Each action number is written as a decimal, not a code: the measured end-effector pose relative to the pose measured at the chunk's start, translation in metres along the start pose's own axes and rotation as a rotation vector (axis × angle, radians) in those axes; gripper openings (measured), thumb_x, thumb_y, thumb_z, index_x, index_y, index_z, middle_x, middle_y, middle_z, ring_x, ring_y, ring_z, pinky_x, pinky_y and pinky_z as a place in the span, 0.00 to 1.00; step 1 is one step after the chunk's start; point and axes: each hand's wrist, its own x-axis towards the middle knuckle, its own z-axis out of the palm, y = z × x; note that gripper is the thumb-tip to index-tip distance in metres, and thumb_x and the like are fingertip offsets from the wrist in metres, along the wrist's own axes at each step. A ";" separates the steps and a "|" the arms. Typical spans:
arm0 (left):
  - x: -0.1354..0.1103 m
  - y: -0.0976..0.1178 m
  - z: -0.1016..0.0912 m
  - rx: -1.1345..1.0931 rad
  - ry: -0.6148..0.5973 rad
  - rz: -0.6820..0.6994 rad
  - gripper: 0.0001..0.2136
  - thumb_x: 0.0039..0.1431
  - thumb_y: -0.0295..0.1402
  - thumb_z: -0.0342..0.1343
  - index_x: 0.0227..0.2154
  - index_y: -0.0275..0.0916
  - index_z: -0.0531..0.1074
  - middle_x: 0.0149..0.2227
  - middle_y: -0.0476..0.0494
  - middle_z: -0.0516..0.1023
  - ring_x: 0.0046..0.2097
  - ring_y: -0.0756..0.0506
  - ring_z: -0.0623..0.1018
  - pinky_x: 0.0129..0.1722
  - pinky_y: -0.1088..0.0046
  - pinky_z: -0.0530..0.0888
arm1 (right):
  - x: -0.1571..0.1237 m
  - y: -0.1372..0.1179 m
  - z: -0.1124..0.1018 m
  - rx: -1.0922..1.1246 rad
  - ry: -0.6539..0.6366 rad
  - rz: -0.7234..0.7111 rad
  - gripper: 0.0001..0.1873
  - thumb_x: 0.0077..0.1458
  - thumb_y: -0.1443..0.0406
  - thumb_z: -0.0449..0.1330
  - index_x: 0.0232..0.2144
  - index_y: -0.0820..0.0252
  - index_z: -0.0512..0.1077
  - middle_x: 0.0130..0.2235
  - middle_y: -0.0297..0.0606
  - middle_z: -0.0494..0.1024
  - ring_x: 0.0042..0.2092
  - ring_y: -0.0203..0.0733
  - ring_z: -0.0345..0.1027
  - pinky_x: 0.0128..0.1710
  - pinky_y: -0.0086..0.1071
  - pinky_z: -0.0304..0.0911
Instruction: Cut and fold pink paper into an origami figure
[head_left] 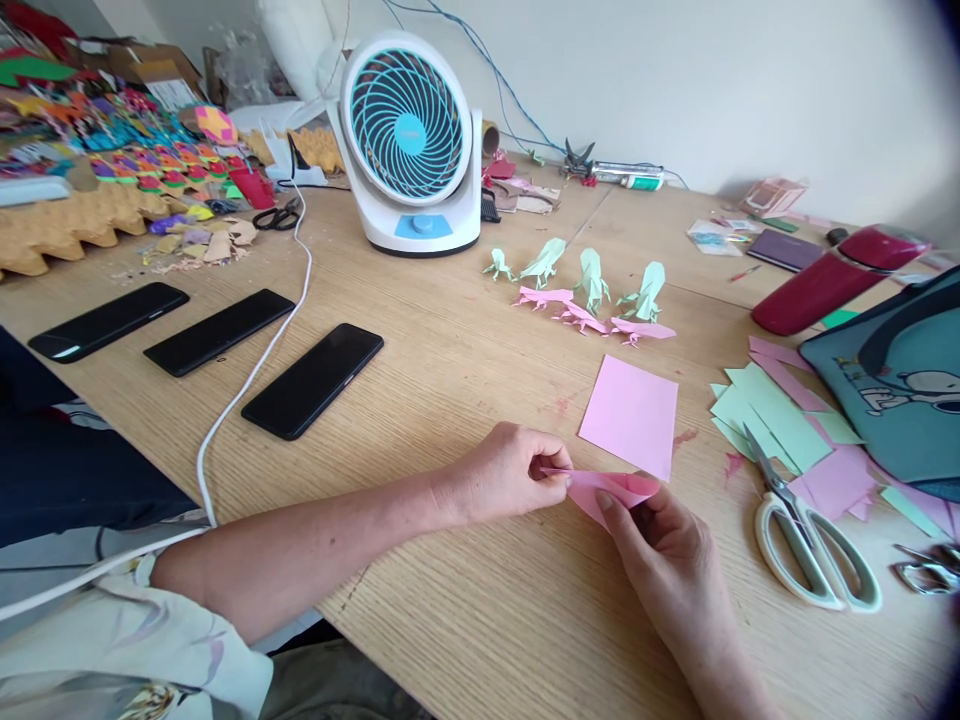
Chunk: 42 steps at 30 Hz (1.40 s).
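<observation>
Between my two hands is a partly folded piece of pink paper [600,492], held just above the wooden table. My left hand [517,470] pinches its pointed left end. At its right end, my right hand [660,535] grips it, with the thumb pressed on the near face and the other fingers behind. Just beyond the hands lies a flat pink paper sheet [630,412]. Farther back stand folded green paper figures [591,280], with folded pink paper figures [581,316] in front of them.
White-handled scissors [814,550] lie at right beside green and pink paper strips [780,415]. A blue bag [900,370] and a red bottle [840,280] are behind. At left, several black phones [315,380] lie near a white cable [255,370]. A fan [411,150] stands at the back.
</observation>
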 end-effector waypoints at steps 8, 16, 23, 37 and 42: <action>0.003 -0.002 -0.010 -0.076 -0.080 -0.116 0.08 0.57 0.30 0.52 0.29 0.33 0.75 0.27 0.46 0.79 0.26 0.53 0.77 0.23 0.82 0.70 | 0.002 0.001 -0.005 0.275 -0.012 0.095 0.15 0.53 0.53 0.64 0.34 0.59 0.76 0.31 0.40 0.80 0.33 0.44 0.73 0.32 0.32 0.67; 0.003 0.000 -0.015 -0.175 -0.225 -0.066 0.12 0.56 0.26 0.51 0.40 0.34 0.77 0.35 0.44 0.80 0.35 0.50 0.78 0.28 0.81 0.72 | 0.002 0.004 -0.006 0.249 -0.040 0.103 0.15 0.55 0.52 0.62 0.34 0.59 0.74 0.31 0.39 0.78 0.33 0.44 0.71 0.31 0.33 0.65; -0.001 -0.001 -0.001 -0.124 -0.119 -0.019 0.05 0.54 0.30 0.57 0.31 0.33 0.75 0.28 0.50 0.75 0.30 0.53 0.71 0.29 0.80 0.66 | -0.003 -0.007 0.001 0.033 -0.070 -0.006 0.13 0.57 0.55 0.59 0.29 0.58 0.72 0.23 0.31 0.70 0.24 0.36 0.59 0.22 0.29 0.54; 0.000 0.000 -0.003 -0.111 -0.126 -0.025 0.05 0.56 0.31 0.57 0.31 0.33 0.74 0.29 0.50 0.74 0.31 0.53 0.70 0.29 0.80 0.64 | 0.000 0.002 0.000 0.178 -0.125 0.080 0.15 0.56 0.53 0.62 0.31 0.59 0.73 0.29 0.36 0.75 0.31 0.40 0.67 0.29 0.31 0.61; 0.002 -0.002 -0.003 -0.211 -0.120 -0.154 0.11 0.56 0.38 0.59 0.31 0.34 0.73 0.27 0.51 0.72 0.25 0.54 0.68 0.23 0.80 0.63 | 0.003 0.002 -0.005 0.299 -0.206 0.056 0.13 0.56 0.54 0.62 0.33 0.59 0.74 0.31 0.38 0.75 0.34 0.41 0.68 0.33 0.31 0.64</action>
